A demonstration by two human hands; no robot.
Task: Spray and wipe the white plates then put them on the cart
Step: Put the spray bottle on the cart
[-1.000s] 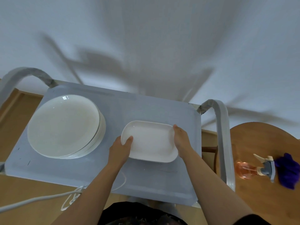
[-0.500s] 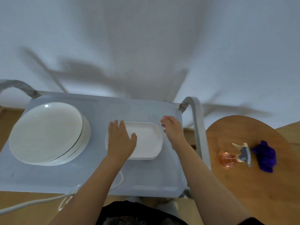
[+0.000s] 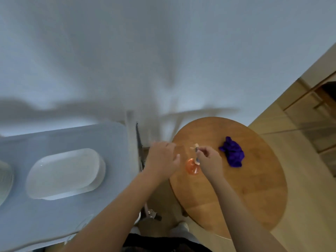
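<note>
Right hand [image 3: 209,160] over the left half of the round wooden table [image 3: 254,188], fingers curled round the neck and trigger head of the spray bottle [image 3: 192,167]. Bottle's orange, rounded body just left of and below that hand, pale nozzle poking out beyond the fingertips toward the table's far edge; whether standing, lying or lifted off the wood, cannot tell through the blur. Left hand [image 3: 162,159] just beside the bottle on its left, at the table's left edge, fingers loosely spread and holding nothing, thumb nearest the bottle but apart from it. Both forearms bare, reaching in from the bottom of the view.

Purple cloth [image 3: 232,153] crumpled on the table to the right of the right hand, near it but not touching, toward the far right part of the top.

Grey cart [image 3: 63,220] to the left of the table, a narrow gap between the two. White oval plate [image 3: 65,173] lying flat on the cart's top surface, roughly at its middle, well apart from both hands. Rim of a stack of round white plates [image 3: 5,182] showing at the cart's left edge, mostly cut off by the frame, just beside the oval plate without touching it.
</note>
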